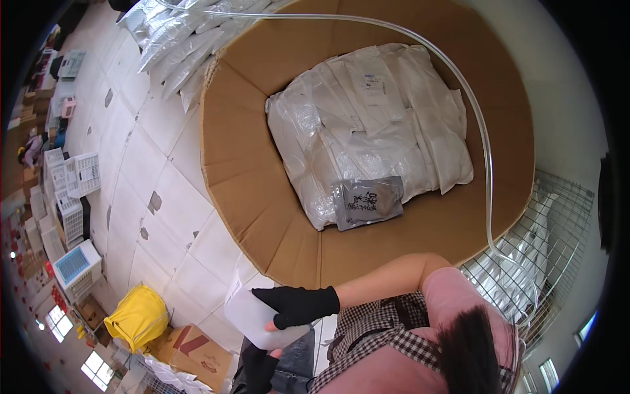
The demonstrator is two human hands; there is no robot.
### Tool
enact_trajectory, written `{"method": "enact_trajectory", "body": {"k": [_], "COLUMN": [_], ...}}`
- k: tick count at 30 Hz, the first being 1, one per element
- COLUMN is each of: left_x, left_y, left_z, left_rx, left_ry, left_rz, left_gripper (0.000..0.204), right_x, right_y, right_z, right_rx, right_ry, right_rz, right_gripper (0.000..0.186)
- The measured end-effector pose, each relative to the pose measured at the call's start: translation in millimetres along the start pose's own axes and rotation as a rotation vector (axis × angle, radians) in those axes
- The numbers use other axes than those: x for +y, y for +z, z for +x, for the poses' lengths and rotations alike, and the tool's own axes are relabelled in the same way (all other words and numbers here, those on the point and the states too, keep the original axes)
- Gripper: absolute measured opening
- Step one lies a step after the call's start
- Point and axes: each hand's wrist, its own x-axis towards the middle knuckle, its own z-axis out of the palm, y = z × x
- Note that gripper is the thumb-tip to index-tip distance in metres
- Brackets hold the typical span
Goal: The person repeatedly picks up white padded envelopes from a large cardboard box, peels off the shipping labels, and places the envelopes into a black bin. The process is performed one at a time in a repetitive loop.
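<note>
My right hand [302, 308], in a black fingerless glove, grips a milky white, round-cornered plastic thing [246, 308]. Its exact kind does not show. Lower down, my left hand [259, 369], gloved the same way, closes at the lower edge of that thing; most of its fingers are hidden. Beyond my right forearm stands a large brown cardboard carton [243, 190] with its top open. In it lie several plump white plastic packages [354, 131]. A grey printed pouch [369, 203] rests against their near side.
A clear hose [469, 92] arches over the carton. More white packages [177, 46] are piled behind it at the left. At the right is a wire basket [558, 223]. Near my hands are a yellow bag [138, 316] and a cardboard box [197, 358]; white crates [75, 269] stand farther left.
</note>
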Motion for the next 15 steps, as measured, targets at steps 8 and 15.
{"method": "enact_trajectory", "body": {"k": [8, 15], "left_x": [1.0, 26.0], "left_y": [17.8, 44.7], "left_z": [18.6, 23.8], "left_rx": [0.519, 0.415], "left_ry": [0.161, 0.206], "left_rz": [-0.182, 0.117], "left_gripper": [0.018, 0.014], "right_x": [-19.3, -23.7], "right_y": [-6.2, -17.8], "right_z": [-27.0, -19.3], "right_rx": [0.154, -0.046], "right_ry": [-0.131, -0.245], "right_rz": [-0.546, -0.547], "right_gripper": [0.064, 0.027]}}
